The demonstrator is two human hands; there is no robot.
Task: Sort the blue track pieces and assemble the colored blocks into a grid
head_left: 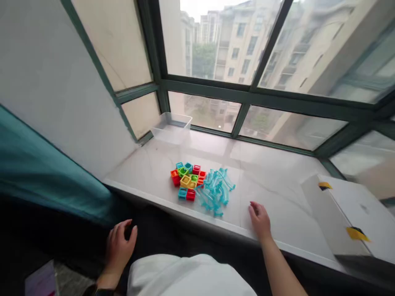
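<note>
On the windowsill [265,187]: small coloured baskets [186,181], translucent blue pieces [215,191] heaped against their right side; clear bin [173,133], far left; white box [365,213], right. Near side: left hand [120,243], short of the edge; right hand [260,220], right of the blue pieces.

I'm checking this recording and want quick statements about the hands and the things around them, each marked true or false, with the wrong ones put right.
1. The right hand is closer than the left hand to the turquoise pieces. True.
2. In the picture, the coloured blocks lie left of the turquoise pieces. True.
3. The left hand grips one of the coloured blocks. False: no object shows in it, and the blocks lie apart from it.
4. The turquoise pieces are inside the clear plastic bin. False: they lie on the windowsill.
5. The white box is at the picture's left side. False: it is at the right.
6. Yellow-and-black tabs show on the white box. True.
</note>
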